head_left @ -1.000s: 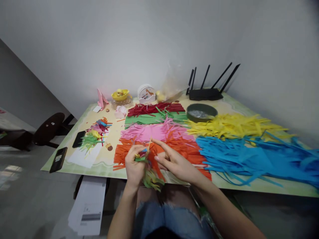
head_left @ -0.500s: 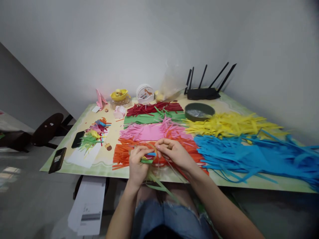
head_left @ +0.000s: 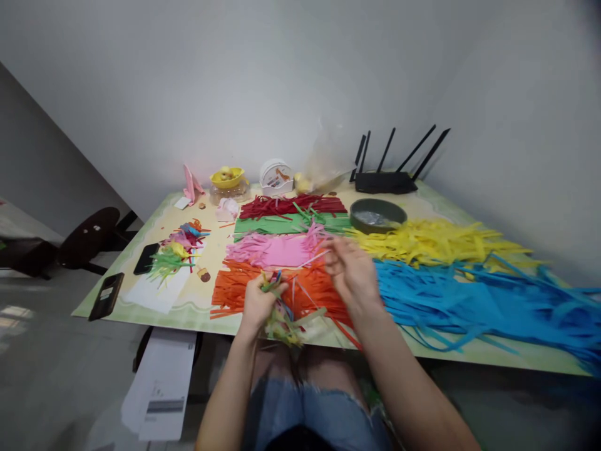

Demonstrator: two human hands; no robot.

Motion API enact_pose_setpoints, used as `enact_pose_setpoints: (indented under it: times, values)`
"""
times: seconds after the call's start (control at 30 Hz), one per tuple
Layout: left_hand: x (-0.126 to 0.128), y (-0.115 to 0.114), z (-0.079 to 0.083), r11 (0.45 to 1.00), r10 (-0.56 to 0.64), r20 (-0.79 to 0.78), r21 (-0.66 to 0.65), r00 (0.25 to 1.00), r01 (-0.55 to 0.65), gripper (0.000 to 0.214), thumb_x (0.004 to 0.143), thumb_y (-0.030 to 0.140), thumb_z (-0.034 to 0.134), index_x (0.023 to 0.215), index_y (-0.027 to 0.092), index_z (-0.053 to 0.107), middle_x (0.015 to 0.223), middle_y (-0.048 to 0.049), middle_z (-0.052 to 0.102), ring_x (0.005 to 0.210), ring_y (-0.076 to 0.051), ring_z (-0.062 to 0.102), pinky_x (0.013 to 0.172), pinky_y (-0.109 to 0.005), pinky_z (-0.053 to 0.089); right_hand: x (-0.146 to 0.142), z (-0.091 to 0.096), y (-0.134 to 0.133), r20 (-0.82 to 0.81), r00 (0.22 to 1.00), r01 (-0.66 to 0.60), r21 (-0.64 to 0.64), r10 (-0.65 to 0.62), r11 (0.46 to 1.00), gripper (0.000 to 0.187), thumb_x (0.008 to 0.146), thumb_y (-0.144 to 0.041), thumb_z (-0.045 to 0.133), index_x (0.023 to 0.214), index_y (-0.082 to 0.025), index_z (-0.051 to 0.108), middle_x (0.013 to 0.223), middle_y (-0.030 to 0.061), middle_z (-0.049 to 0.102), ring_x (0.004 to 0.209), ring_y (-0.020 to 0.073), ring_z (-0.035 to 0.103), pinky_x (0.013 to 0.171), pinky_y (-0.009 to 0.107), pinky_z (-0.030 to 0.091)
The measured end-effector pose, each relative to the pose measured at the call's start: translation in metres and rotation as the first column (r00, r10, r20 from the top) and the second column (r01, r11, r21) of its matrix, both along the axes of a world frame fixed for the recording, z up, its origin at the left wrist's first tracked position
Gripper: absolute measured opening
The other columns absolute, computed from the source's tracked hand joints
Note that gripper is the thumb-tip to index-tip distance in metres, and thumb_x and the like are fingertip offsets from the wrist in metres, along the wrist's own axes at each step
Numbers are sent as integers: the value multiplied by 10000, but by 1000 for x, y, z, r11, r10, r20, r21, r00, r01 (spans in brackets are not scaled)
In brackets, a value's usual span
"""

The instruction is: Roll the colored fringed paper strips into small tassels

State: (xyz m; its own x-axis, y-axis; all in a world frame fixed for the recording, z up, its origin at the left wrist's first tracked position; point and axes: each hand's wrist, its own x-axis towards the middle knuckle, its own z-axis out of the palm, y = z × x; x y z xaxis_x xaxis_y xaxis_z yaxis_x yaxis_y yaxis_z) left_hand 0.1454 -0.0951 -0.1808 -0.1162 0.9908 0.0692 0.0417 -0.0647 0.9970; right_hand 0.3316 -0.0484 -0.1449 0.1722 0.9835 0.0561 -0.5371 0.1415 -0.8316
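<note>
My left hand [head_left: 256, 304] is closed round a bundle of coloured paper strips [head_left: 280, 318] whose green and yellow ends hang down past the table's front edge. My right hand [head_left: 351, 270] is raised over the orange strips [head_left: 319, 291], fingers pinched on a thin pale pink strip [head_left: 313, 258] that runs left toward the bundle; the hand is blurred. Behind them lie the pink strips [head_left: 277, 249], green strips [head_left: 291, 223] and dark red strips [head_left: 293, 205].
Yellow strips [head_left: 436, 241] and blue strips [head_left: 479, 297] cover the table's right side. A dark bowl [head_left: 378, 214], a router [head_left: 387, 180], a yellow bowl [head_left: 226, 178] and a white tub [head_left: 276, 176] stand at the back. Two phones [head_left: 107, 294] and a finished bunch [head_left: 176, 254] lie left.
My right hand has pulled away from the left hand, up and to the right, drawing a thin strip out. The bundle's loose ends hang lower from my left hand.
</note>
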Motion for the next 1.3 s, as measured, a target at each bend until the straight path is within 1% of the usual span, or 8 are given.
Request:
enact_pose_setpoints:
  times: [0.13,0.27,0.37,0.47,0.63,0.93,1.13,1.3]
  values:
    - [-9,8,2,997,68,111,-38,991,-64,399,664,390,770,966,139,703,870,-77,730,823,-203,660,805,-312,485,24,13,7,-118,952,299,142,-284,943,373,659,-398,773,804,-234,471,512,-115,422,395,41,307,360,134,266]
    - [-17,14,6,997,67,178,-41,982,-60,390,697,470,739,889,133,698,834,-61,722,774,-165,638,730,-248,471,10,12,-7,338,940,-1,149,-50,989,223,788,-402,667,847,-213,565,502,-89,382,415,65,322,383,185,254]
    - [-20,14,8,999,-3,184,-53,983,13,399,701,517,719,765,123,708,755,-59,698,709,-151,611,676,-233,450,-12,6,-20,661,747,-201,111,79,973,227,834,-405,598,868,-182,627,534,-48,450,471,98,387,453,232,292]
    - [-23,10,11,993,-75,205,-77,976,93,442,650,554,742,675,116,691,657,-51,652,609,-135,570,603,-237,431,-27,6,-27,775,622,-309,109,114,945,231,855,-380,561,865,-170,659,619,-2,559,554,129,471,526,251,343]
    - [-25,3,18,973,-162,245,-124,956,197,509,619,619,735,591,120,635,534,-13,548,464,-85,456,480,-222,352,-34,12,-30,777,594,-421,79,209,903,236,863,-365,546,856,-162,666,625,-4,569,537,117,453,526,242,339]
    - [-20,-1,16,951,-158,384,-187,910,244,463,664,581,726,603,140,602,522,-4,529,453,-77,449,455,-207,358,-33,13,-32,759,607,-424,61,234,903,255,869,-378,544,858,-155,670,575,-18,541,509,108,436,506,232,332]
    - [-19,0,19,949,-195,288,-188,937,255,482,675,600,702,608,131,615,490,6,513,412,-70,432,425,-200,325,-32,15,-32,746,615,-459,76,255,885,235,869,-357,545,819,-162,667,605,-8,598,500,98,434,508,230,345]
    - [-15,2,23,948,-245,203,-152,948,278,449,632,538,764,550,117,634,512,-17,566,464,-88,476,502,-210,382,-31,9,-26,656,649,-512,0,386,859,348,847,-391,578,1100,-153,607,538,-52,546,461,103,465,483,225,381]
